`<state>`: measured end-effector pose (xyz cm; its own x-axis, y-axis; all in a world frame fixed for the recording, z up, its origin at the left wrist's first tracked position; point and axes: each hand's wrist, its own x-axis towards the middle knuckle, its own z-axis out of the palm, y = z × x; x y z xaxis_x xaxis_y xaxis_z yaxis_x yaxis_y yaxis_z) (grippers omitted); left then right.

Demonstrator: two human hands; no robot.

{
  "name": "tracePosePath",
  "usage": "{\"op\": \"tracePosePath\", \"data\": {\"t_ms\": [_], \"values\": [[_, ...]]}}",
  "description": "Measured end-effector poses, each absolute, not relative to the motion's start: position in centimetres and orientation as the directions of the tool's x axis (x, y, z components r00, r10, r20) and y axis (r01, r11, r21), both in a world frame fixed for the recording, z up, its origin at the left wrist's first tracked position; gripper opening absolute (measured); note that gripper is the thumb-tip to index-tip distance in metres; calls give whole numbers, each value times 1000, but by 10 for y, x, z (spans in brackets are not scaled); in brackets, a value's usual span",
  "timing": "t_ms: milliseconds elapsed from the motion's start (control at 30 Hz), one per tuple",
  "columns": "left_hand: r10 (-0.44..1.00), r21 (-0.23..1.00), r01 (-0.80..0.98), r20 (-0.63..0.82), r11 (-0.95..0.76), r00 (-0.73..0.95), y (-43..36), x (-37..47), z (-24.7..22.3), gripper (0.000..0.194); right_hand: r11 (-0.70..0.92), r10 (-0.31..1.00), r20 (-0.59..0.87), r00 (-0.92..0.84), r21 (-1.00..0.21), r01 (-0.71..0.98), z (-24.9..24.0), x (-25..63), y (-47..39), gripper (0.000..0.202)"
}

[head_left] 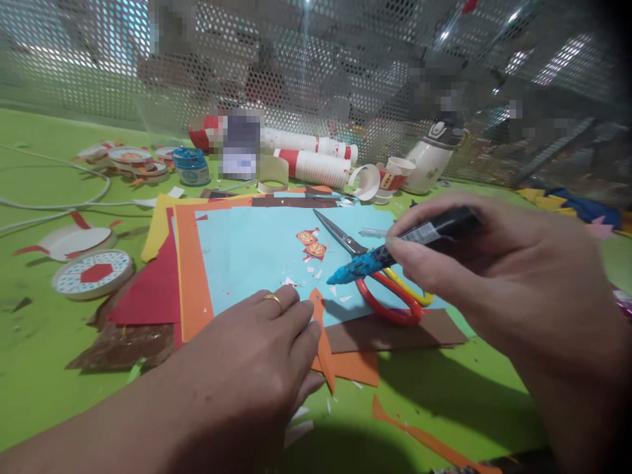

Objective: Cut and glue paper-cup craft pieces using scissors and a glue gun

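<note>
My left hand [269, 342] has its fingers bent together, holding a narrow orange paper cutout [323, 349] at the front edge of the light-blue sheet [247, 243]. The cutout has a pointed top with a small dark dot. My right hand [513, 276] grips a black pen-like marker [419, 234] whose front part is coated in blue. Its blue tip hangs just above and right of the cutout. Beneath the marker lie scissors [392, 299] with red and yellow handles. Two small red-and-gold printed pieces [312, 247] and white paper scraps lie on the blue sheet.
Red paper [148, 289] and brown strips [395, 329] lie around the sheet. Decorated paper discs [93, 273] are at left. Behind stand a blue paint jar [190, 166], stacked paper cups [316, 168] and a white flask [427, 161], before a perforated metal screen [316, 72].
</note>
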<state>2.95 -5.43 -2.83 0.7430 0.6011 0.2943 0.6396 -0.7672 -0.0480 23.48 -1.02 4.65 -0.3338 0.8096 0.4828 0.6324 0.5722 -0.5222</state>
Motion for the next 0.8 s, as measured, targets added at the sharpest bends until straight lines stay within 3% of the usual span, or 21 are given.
{"op": "tracePosePath", "data": {"t_ms": [300,667,800], "values": [[647,7,678,303,-735,700,-57,30,-25,25,590,807,427,-407,-560,582,39,229,-12,6],[599,-115,650,296,-751,744,-57,31,-25,29,608,794,418,-442,-552,571,31,225,-5,3],[618,-99,664,286,-741,732,-57,30,-25,27,615,788,420,-450,-552,563,30,226,-6,3]]}}
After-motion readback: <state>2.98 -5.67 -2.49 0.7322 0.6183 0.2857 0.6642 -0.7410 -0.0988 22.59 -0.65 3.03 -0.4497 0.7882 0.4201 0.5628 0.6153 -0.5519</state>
